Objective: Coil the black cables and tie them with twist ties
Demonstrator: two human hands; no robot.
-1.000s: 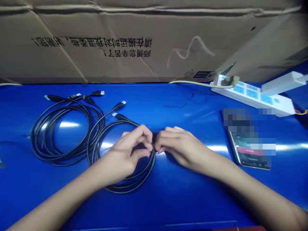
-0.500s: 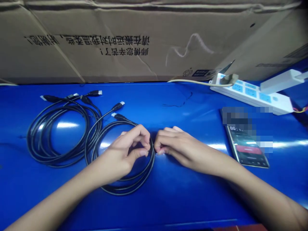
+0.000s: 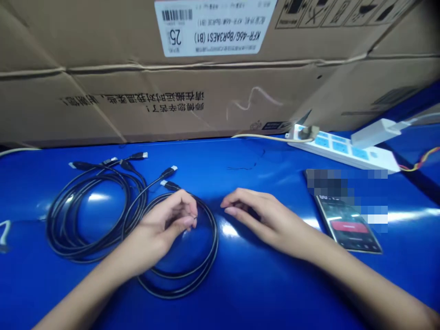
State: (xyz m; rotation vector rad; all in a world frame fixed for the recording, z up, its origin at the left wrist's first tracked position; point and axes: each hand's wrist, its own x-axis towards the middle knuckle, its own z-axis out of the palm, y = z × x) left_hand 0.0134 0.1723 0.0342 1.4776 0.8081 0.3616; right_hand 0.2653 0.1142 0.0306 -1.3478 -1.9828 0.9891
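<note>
A coil of black cable (image 3: 210, 256) lies on the blue table (image 3: 268, 288), its two plugs pointing to the back. My left hand (image 3: 165, 222) rests over the coil's left side, thumb and forefinger pinched together inside the loop; what they pinch is too small to see. My right hand (image 3: 256, 213) lies just right of the coil, clear of it. Its fingers are curled together, the thumb is close to the fingertips, and nothing shows between them.
A second, larger coil of black cables (image 3: 68, 243) lies to the left, touching the first. A phone (image 3: 347, 227) lies at the right. Behind it is a white power strip (image 3: 343, 149) with cords. A cardboard box (image 3: 206, 101) walls off the back of the table.
My hands, pinched together at the coil's right edge, have come apart: the left drew back over the coil, the right let go. The camera tilted up, showing more of the box.
</note>
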